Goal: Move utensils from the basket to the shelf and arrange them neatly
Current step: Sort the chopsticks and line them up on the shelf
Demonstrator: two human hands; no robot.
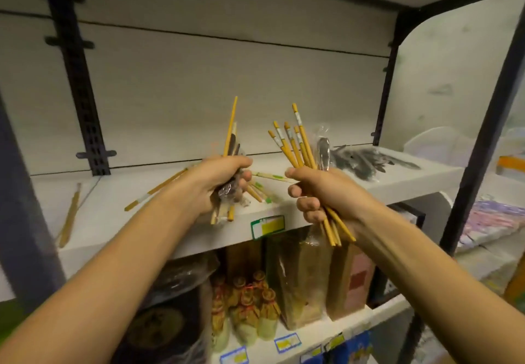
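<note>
Head view: two chopstick bundles held above the shelf [284, 207].
Left hand [224, 181] grips blurred chopsticks and plastic wrap [230, 190]; right hand [318, 193] grips about six chopsticks [295, 147].

Both bare forearms are stretched forward and upward, converging toward the middle of the view. The left hand [224, 181] is raised with its back turned to the camera, fingers curled tight round a bundle of chopsticks [231, 133] and plastic-wrapped pieces. The right hand [318, 193] is held just beside it, apart, knuckles turned leftward, fingers and thumb wrapped round a second fan of chopsticks [295, 145]. Both wrists are kept fairly straight.
</note>
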